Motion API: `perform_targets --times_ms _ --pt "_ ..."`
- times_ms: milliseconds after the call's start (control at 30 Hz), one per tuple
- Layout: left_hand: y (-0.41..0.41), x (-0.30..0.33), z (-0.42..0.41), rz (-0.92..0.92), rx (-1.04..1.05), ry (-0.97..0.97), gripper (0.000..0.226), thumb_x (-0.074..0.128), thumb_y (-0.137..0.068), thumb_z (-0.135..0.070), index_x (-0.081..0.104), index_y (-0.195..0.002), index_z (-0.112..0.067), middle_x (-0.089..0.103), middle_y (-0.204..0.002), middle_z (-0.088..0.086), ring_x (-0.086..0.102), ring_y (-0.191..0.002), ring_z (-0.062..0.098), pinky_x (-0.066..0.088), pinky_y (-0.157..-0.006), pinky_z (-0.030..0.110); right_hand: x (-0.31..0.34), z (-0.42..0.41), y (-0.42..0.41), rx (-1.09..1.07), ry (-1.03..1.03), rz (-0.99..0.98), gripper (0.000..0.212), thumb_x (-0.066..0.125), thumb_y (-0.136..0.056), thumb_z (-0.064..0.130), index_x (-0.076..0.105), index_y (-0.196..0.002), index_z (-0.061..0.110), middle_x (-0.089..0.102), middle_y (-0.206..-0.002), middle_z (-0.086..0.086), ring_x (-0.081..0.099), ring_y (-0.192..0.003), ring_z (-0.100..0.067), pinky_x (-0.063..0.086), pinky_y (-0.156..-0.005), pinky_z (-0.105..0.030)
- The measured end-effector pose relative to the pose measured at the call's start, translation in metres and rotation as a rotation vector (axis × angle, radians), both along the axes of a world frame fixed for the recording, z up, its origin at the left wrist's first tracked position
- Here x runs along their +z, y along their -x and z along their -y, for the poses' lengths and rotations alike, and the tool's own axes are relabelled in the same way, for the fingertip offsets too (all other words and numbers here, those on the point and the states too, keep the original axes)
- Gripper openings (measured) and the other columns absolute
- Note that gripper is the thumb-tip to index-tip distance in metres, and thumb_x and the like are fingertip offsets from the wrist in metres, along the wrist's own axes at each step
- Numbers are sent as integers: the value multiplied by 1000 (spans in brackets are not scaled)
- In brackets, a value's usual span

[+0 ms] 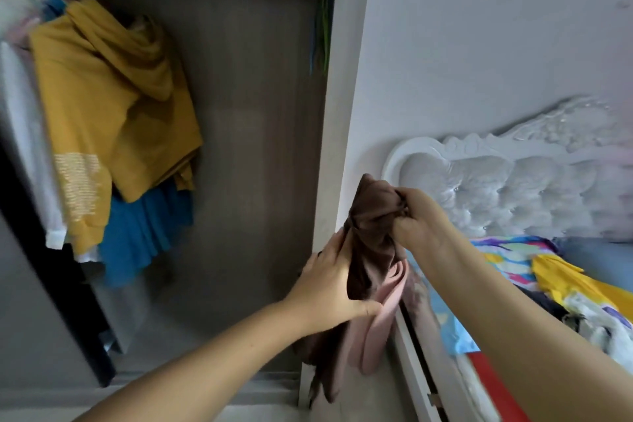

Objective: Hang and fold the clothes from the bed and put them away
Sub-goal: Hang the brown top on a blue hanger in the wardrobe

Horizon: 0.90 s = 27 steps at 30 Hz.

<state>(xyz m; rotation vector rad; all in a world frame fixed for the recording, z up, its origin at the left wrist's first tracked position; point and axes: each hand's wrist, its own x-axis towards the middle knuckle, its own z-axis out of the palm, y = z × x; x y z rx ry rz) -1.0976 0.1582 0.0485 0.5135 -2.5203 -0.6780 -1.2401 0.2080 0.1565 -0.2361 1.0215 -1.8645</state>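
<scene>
step: gathering brown garment (371,236) at frame centre | left hand (334,288), right hand (419,221) both gripping it | advice: bunching evenly, keeping pink cloth (380,315) from slipping

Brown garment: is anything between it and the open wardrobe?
Nothing visible. Both hands, left and right, grip the brown garment beside the wardrobe, whose opening is clear; the mustard hoodie hangs off to the left.
</scene>
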Motion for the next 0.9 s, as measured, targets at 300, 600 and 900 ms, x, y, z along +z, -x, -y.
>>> perform_targets --times_ms 300,600,900 --pt "-12 82 44 -573 118 -509 19 56 -93 -10 69 -84 -20 71 -80 -7 64 -78 4 47 -72 14 -7 -33 32 -73 -259 -381 9 48 -94 5 56 -97 9 56 -83 -10 64 -70 -20 54 -73 -34" --pt "-17 117 39 -171 -53 -824 32 61 -91 -37 74 -93 -8 74 -86 10 71 -77 17 56 -68 24 15 -17 -31 385 -223 -1396 64 69 -83 42 44 -140 25 64 -93 3 61 -89 -9 45 -87 -26" --pt "-79 94 78 -72 134 -673 15 64 -88 -11 65 -102 -8 70 -99 6 66 -98 20 50 -93 32 12 20 -49 89 -62 -1249 21 54 -97 23 70 -84 26 65 -71 14 58 -68 -1 46 -71 -21"
